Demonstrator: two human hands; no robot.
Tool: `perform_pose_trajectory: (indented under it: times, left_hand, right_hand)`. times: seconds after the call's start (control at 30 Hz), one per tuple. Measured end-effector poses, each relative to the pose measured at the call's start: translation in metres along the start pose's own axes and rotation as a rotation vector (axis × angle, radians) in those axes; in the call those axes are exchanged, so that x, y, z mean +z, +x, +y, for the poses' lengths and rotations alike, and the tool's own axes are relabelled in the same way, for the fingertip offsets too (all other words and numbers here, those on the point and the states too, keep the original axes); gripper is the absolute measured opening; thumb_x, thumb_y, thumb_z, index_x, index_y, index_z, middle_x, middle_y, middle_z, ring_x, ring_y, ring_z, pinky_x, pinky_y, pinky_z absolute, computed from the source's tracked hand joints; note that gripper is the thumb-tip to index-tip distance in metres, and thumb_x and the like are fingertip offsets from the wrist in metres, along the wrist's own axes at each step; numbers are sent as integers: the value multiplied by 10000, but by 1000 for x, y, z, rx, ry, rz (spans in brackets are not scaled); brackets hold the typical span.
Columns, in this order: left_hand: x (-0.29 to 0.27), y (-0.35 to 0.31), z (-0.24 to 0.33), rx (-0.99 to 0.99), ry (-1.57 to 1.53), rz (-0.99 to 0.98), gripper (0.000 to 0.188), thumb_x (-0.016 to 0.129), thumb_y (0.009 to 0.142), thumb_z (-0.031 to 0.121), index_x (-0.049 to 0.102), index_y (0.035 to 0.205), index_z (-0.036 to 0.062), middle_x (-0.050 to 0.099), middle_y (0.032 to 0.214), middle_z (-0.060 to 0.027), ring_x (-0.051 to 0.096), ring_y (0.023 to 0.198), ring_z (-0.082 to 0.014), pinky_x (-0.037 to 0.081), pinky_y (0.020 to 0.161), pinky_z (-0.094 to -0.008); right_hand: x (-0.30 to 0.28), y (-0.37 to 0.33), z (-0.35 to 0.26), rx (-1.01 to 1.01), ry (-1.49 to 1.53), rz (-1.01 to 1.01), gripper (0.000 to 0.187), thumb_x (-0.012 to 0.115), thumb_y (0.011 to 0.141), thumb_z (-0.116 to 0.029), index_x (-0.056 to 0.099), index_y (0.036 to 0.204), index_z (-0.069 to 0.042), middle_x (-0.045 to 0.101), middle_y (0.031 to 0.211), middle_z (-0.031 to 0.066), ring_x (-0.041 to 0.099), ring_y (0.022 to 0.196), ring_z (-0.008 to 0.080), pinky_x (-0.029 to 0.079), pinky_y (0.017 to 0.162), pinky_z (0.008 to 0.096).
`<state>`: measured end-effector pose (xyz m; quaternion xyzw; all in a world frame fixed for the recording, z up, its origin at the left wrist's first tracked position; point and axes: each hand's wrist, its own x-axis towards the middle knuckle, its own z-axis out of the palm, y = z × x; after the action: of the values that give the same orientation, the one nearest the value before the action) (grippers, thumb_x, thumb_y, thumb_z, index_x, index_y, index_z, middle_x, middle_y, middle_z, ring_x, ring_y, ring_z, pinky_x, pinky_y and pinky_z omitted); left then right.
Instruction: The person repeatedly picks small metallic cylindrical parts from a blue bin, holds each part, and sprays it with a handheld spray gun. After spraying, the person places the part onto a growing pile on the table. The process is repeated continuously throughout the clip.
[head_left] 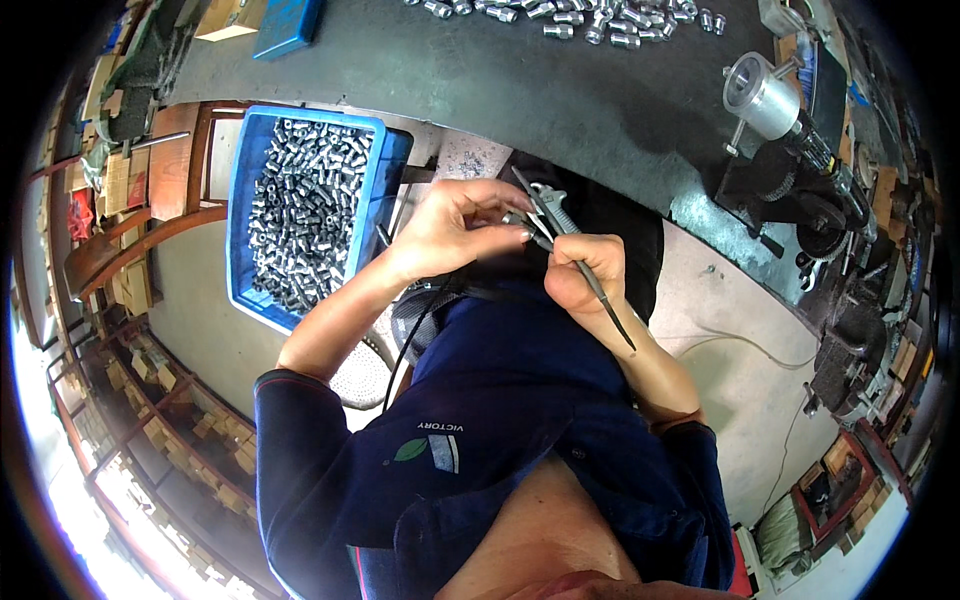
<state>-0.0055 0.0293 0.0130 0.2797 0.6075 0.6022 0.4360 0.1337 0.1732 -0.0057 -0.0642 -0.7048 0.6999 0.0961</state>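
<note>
My left hand (447, 228) is closed, pinching a small metal fitting (517, 219) between thumb and fingers; the fingers partly hide it. Close beside it, my right hand (588, 268) is closed around a slim dark metal tool (609, 302). The tool tapers at both ends and looks like a hand file or scraper. Its upper end crosses by the left fingertips, its lower end sticks out over my right wrist. Just beyond the hands shows a silver ribbed piece (556, 206) that I cannot make out fully.
A blue bin (236, 235) full of small metal fittings stands left of my left forearm. Ahead is a dark workbench (440, 85) with a heap of shiny fittings (620, 18) and a blue box (287, 27). A metal machine fixture (765, 98) stands at its right end.
</note>
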Motion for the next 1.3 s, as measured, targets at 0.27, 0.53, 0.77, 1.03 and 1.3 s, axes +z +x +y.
perform_pose_trajectory:
  times: [0.27, 0.53, 0.77, 1.03, 1.3]
  left_hand:
    - [-13, -1, -5, 4, 209, 160, 161, 703, 758, 37, 644, 901, -8, 618, 701, -16, 530, 559, -38, 405, 495, -188]
    - [-33, -3, -21, 154, 801, 321, 251, 648, 578, 9, 645, 830, 9, 573, 675, -103, 549, 544, -218, 430, 514, -309]
    - [-31, -4, -25, 286, 842, 289, 246, 661, 564, 4, 626, 807, 19, 546, 665, -83, 491, 511, -191, 385, 478, -299]
    - [-25, -7, -29, 435, 906, 140, 333, 708, 530, 38, 615, 850, 28, 589, 705, -110, 598, 607, -305, 472, 536, -375]
    - [-50, -4, -38, 253, 872, 425, 246, 682, 598, 35, 653, 840, 4, 601, 666, -100, 535, 491, -168, 429, 480, -281]
  right_hand:
    - [-5, -5, -10, 16, 84, 26, 255, 492, 637, 60, 278, 538, -38, 327, 487, 4, 296, 434, 86, 217, 421, 254]
    - [0, -12, -48, -227, 98, -156, 229, 472, 488, -5, 252, 527, -56, 358, 470, 56, 308, 390, 157, 194, 389, 268]
    - [5, -8, -46, -145, 57, -190, 223, 473, 500, 18, 262, 524, -48, 336, 463, 55, 297, 387, 159, 200, 394, 285]
    - [23, 18, -17, 4, -126, -204, 242, 575, 652, -91, 367, 557, -13, 285, 493, 107, 315, 421, 183, 261, 424, 327]
    - [3, 8, -44, -102, -39, -175, 251, 508, 580, 28, 276, 515, -45, 322, 460, 67, 312, 372, 180, 208, 392, 296]
